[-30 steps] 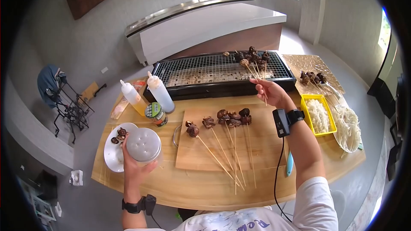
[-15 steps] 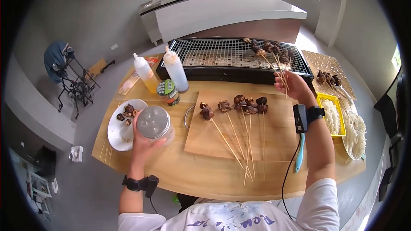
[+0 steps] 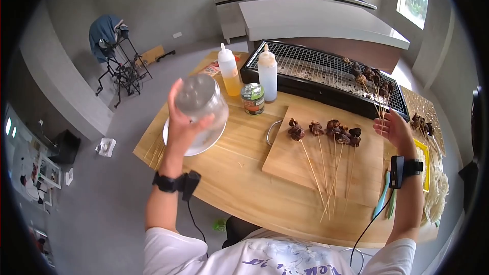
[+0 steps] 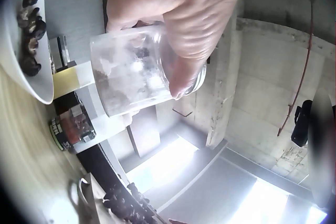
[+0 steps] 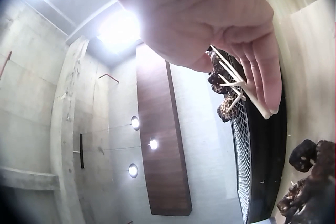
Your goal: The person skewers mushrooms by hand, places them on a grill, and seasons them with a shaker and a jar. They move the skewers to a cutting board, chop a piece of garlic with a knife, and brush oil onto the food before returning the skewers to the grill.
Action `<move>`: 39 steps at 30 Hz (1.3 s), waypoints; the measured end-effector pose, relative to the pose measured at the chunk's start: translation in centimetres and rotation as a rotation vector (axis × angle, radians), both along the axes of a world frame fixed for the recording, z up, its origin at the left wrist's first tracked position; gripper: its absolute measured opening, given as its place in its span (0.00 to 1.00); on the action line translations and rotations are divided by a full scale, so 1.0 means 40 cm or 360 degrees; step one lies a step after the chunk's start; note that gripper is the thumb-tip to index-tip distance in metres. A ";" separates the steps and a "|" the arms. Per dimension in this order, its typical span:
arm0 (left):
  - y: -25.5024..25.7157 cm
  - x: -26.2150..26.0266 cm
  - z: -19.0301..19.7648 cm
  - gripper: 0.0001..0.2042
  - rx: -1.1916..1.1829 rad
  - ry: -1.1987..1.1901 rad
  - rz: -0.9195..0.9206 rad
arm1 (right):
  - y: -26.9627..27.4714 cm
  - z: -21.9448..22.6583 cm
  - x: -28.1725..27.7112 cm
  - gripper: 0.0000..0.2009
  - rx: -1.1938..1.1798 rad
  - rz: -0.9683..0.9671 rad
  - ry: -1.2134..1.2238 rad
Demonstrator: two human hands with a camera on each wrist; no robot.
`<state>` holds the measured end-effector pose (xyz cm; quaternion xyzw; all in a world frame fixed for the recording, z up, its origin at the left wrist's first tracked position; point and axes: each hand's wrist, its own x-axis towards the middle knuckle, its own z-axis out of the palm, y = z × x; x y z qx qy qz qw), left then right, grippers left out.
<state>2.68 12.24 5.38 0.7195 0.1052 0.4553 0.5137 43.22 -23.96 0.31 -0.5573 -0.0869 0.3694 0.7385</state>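
My left hand point(image 3: 186, 127) grips a clear jar point(image 4: 128, 74) with a grey lid, fingers and thumb round its upper part. In the head view the jar overlaps the white plate point(image 3: 209, 145); dark chunks point(image 4: 31, 35) on that plate show in the left wrist view. At the grill's near right edge, my right hand point(image 3: 396, 131) has its fingers extended against the bare ends of several bamboo skewers point(image 5: 233, 74). Dark, mushroom-like pieces point(image 3: 374, 75) on these skewers lie over the black grill's wire rack point(image 3: 316, 63).
More loaded skewers point(image 3: 336, 132) lie on the wooden board point(image 3: 285, 158). Two squeeze bottles point(image 3: 267, 74) and a small labelled jar point(image 3: 253, 99) stand left of the grill. A yellow basket point(image 3: 427, 173), pale noodle-like strands point(image 3: 437, 198) and a blue-handled utensil point(image 3: 382, 193) are at right.
The head view has turned left. My left hand has lifted the jar and tilted it over the plate. The right hand's fingers have straightened from a pinch on the skewers, which stay on the grill.
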 end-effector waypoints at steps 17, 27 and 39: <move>0.462 0.228 -0.123 0.46 0.0226 0.0625 0.0787 | -0.057 0.093 -0.103 0.14 -0.1061 -0.0538 -0.1540; 0.482 0.248 -0.192 0.49 0.0161 0.0564 0.0812 | 0.001 0.168 -0.401 0.07 -0.1336 0.0142 -0.1797; 0.147 0.113 -0.037 0.20 0.0345 0.0561 0.0498 | 0.020 0.067 -0.516 0.13 -0.1460 0.0581 -0.1811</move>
